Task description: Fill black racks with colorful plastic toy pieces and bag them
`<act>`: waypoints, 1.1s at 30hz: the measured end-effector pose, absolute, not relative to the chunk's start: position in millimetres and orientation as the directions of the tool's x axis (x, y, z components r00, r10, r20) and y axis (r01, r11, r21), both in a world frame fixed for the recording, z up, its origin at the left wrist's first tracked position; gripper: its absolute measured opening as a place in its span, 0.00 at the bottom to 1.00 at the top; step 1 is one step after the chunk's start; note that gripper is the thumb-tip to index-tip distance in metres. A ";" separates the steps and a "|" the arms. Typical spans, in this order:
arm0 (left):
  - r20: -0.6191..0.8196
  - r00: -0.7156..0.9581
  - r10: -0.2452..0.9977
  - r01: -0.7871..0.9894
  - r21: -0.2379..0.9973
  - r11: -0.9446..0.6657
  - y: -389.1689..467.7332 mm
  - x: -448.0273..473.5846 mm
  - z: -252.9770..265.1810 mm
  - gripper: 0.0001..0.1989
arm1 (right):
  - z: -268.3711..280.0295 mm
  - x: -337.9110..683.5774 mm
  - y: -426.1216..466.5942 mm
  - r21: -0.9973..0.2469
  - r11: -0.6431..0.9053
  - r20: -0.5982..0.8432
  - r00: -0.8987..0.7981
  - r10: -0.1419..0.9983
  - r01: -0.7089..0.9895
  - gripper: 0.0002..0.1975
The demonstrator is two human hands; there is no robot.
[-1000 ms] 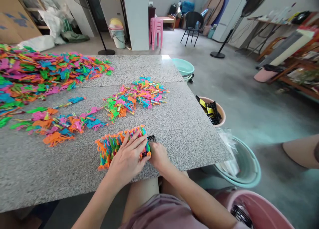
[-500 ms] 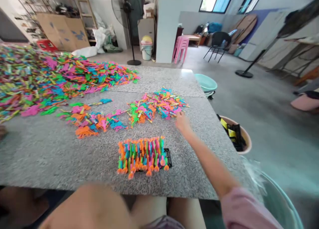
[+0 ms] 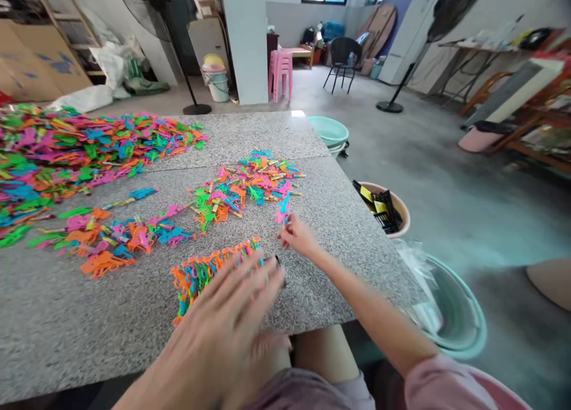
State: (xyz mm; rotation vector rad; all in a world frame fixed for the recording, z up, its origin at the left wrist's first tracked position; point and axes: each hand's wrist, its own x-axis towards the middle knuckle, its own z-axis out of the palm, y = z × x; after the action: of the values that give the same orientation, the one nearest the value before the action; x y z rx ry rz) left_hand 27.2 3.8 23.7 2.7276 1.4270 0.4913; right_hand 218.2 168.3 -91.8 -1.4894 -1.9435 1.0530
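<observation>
My right hand (image 3: pixel 298 234) pinches a blue and pink plastic toy gun (image 3: pixel 282 207), possibly more than one, just above the table. My left hand (image 3: pixel 227 315) is blurred in the foreground, its fingers stretched out with nothing visible in them. It covers part of a row of upright toy guns (image 3: pixel 191 279) with orange ends, packed side by side. A bit of black rack (image 3: pixel 280 266) shows at the row's right end. Behind my right hand lies a small loose pile of bright toy guns (image 3: pixel 243 187). More toy guns (image 3: pixel 134 237) are scattered to the left.
A large heap of toy guns (image 3: pixel 102 139) covers the far left of the speckled stone table (image 3: pixel 134 326). Off the right edge stand a pink tub (image 3: pixel 404 219) with black racks, a green tub (image 3: pixel 473 321) with clear plastic, and a turquoise basin (image 3: pixel 328 127).
My right hand has drawn back from the small pile with a toy gun. My left hand has risen from the lower edge over the row. The view has swung right.
</observation>
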 end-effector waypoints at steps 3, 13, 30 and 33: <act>0.227 0.526 0.820 0.828 0.084 -0.555 22.1 32.6 8.2 0.36 | -109.1 217.9 129.2 -0.960 0.047 -0.059 -0.362 0.930 0.276 0.05; 0.170 0.513 0.841 0.854 0.000 -0.521 20.1 31.1 -8.7 0.21 | -103.7 190.8 105.1 -0.887 0.159 0.008 -0.332 0.943 0.433 0.05; 0.186 0.505 0.843 0.861 -0.040 -0.507 25.4 37.0 -15.7 0.21 | -93.3 164.9 127.0 -0.596 0.480 -0.023 -0.611 0.791 0.644 0.05; 0.199 0.501 0.842 0.864 -0.055 -0.501 24.7 34.4 -18.7 0.21 | -90.4 179.2 152.3 -0.551 0.517 -0.069 -0.654 0.754 0.654 0.09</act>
State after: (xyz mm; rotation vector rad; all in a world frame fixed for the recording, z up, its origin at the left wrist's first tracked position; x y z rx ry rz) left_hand 34.4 24.7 -18.7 2.8473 1.6289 0.2413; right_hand 179.2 152.3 -90.4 -1.2081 -2.5764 0.8210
